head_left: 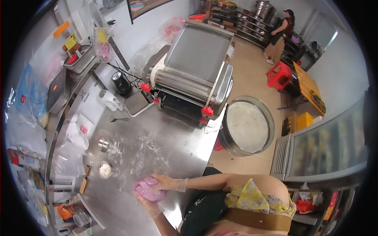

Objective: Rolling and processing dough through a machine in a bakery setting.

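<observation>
A lump of purple dough (145, 189) is held between my two hands over the steel worktable (130, 165), near its front edge. My left hand (148, 204) cups the dough from the near side, its fingers partly hidden. From the right, my right hand (163, 183) grips the top and side of the dough with curled fingers. Both hands wear thin clear gloves. To the left of the dough stands a small bowl of white powder (105, 170). Beyond it is a small metal cup (104, 144), with flour smeared across the steel beside it.
A dough roller machine (185, 78) fills the table's far end. Left of it are a kitchen scale (136, 103) and a spoon (118, 118). A wooden-handled tool (84, 183) lies at the left edge. Right of the table stands a large round pan (271, 133). A person (281, 35) stands far back.
</observation>
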### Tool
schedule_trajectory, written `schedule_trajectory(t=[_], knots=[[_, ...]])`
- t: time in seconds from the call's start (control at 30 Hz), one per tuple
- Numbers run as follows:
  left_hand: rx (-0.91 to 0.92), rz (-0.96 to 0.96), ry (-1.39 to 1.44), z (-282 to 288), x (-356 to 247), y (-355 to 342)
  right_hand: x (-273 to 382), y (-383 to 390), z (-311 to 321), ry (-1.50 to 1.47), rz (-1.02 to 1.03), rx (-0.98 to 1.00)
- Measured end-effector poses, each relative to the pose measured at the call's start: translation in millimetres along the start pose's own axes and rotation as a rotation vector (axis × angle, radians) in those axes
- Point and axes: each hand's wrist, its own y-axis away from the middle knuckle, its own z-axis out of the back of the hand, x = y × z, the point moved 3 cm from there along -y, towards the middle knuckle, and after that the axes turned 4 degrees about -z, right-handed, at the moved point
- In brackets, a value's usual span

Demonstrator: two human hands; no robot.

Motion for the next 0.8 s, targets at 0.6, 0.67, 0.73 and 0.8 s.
schedule_trajectory(t=[0.6, 0.67, 0.73, 0.8], knots=[[0.291, -0.268, -0.225, -335.5, -51.2, -45.8, 331.0, -24.3, 475.0, -0.482, 0.177, -0.569], [0.254, -0.156, -0.227, -312.1, -30.1, -50.2, 310.0, -40.6, 497.5, -0.48, 0.149, -0.571], [0.115, -0.08, -0.222, -286.1, -20.8, -51.7, 291.6, -53.2, 503.7, -0.476, 0.07, -0.586], [0.05, -0.082, -0.224, -264.3, -20.9, -52.5, 281.6, -63.4, 504.3, -0.482, -0.004, -0.516]])
